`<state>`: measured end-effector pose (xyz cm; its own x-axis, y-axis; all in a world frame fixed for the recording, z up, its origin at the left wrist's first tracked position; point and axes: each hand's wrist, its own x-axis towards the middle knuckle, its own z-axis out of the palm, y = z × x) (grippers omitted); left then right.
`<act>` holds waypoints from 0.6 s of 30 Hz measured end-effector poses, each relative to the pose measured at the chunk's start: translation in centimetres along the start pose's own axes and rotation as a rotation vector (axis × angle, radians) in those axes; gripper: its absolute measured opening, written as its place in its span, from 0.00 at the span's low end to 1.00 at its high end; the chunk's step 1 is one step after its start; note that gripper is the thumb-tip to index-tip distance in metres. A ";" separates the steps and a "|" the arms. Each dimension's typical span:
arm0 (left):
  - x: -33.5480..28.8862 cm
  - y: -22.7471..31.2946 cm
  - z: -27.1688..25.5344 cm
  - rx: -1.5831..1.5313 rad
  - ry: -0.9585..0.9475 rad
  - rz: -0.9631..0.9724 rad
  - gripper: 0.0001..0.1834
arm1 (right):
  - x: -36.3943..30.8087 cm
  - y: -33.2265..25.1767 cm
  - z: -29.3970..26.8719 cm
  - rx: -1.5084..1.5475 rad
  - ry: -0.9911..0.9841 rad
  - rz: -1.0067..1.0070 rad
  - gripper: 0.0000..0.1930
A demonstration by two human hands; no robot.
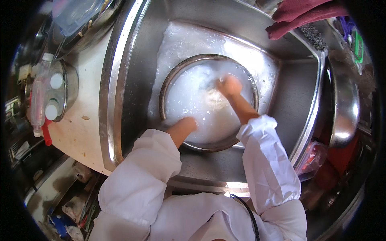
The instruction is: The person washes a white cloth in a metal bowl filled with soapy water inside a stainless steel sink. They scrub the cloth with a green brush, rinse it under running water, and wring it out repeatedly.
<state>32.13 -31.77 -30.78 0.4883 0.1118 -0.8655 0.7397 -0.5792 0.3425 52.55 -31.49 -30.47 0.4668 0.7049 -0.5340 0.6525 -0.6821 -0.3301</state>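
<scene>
Metal basin (207,149) rests inside the sink (298,90), and my two hands work within its rim. My left hand (190,123) dips into the cloudy white water (187,98), which hides my fingers; my right hand (231,85) blurs at the surface, so I can't tell how open either is or what it holds. Whitish water also surrounds the basin. Left of the sink, a metal pot (72,86) holds clear, white-capped bottles (55,94).

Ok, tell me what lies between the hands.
In the head view, cloudy whitish water in the metal basin lies between the left hand and right hand; a blurred cream patch shows near the latter.
</scene>
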 end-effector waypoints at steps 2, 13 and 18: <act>0.9 -0.7 1.4 0.050 -0.023 0.006 0.27 | -3.6 -0.3 0.1 0.007 0.088 -0.066 0.18; 4.2 -2.0 3.6 -0.503 0.077 0.067 0.22 | -11.3 -4.4 9.1 0.234 0.325 -0.141 0.06; 0.4 0.4 -0.9 0.053 -0.100 -0.065 0.29 | -7.6 -3.7 9.9 0.281 -0.092 0.133 0.13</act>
<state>33.07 -31.25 -30.60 0.3892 0.0709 -0.9184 0.7415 -0.6157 0.2667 40.63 -36.26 -32.85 0.4723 0.5945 -0.6508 0.3929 -0.8029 -0.4483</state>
